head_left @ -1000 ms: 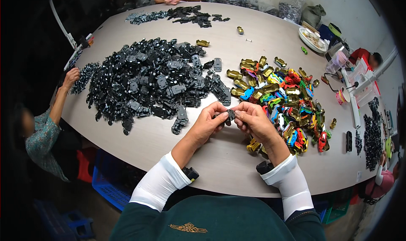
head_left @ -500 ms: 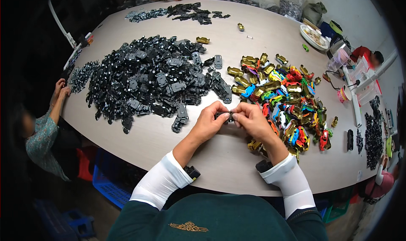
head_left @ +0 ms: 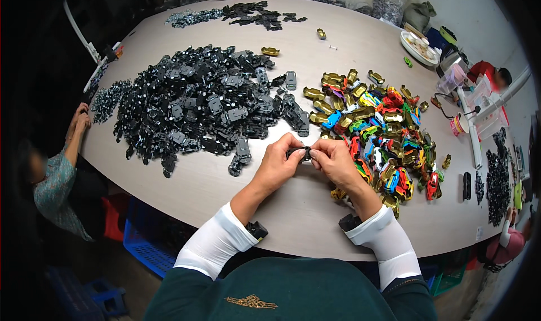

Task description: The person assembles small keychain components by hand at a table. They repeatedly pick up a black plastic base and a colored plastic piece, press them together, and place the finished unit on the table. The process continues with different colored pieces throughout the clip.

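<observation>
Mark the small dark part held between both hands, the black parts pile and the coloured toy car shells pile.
small dark part [head_left: 298, 152], head view, its exposed middle.
black parts pile [head_left: 197, 104], head view, pile centre.
coloured toy car shells pile [head_left: 383, 129], head view, pile centre.

**Table layout around the fingers**

Left hand [head_left: 277, 164] and right hand [head_left: 336, 161] meet over the table [head_left: 293, 219], a small car chassis [head_left: 298, 152] between their fingers [head_left: 297, 146]. Chassis heap [head_left: 203, 104] lies left of the fingers and beyond them. Car-body pile [head_left: 383, 132] lies right of them, nearly touching the right hand. A smaller parts heap [head_left: 248, 14] sits far beyond, at the opposite edge.
</observation>
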The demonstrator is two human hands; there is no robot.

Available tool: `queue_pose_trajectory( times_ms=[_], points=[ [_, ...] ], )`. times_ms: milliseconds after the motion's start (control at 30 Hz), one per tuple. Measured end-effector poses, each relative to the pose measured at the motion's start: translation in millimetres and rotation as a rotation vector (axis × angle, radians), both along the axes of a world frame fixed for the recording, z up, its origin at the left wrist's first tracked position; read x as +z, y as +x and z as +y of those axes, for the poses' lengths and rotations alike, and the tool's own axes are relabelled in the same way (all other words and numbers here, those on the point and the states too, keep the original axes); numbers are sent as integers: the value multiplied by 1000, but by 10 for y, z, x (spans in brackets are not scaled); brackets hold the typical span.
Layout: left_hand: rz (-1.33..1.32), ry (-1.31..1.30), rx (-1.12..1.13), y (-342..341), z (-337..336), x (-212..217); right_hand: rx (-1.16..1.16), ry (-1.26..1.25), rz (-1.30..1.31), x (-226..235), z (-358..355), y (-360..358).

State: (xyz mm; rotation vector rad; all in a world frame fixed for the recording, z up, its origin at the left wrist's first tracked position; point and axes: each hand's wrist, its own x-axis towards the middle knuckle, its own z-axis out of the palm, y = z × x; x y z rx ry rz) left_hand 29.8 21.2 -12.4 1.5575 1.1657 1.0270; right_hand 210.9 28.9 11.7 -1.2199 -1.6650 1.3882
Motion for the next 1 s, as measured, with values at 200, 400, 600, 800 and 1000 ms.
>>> queue_pose_trajectory(
  times_ms=[200, 400, 600, 800, 1000],
  points=[
    [-1, 44, 92, -211, -265, 268, 38, -30, 126, 140, -42, -89],
    [189, -136, 356, -1424, -1270, 679, -201, -41, 123, 312, 82, 162],
    [1093, -302, 761, -2709, -2511, 307, -249, 437, -386, 158, 160, 172],
    [728, 13, 763, -2342, -2098, 423, -198, 696, -567, 136, 270, 120],
    [492, 164, 384, -1407, -1064, 646, -172, 619, -1062, 167, 212, 94]
  ],
)
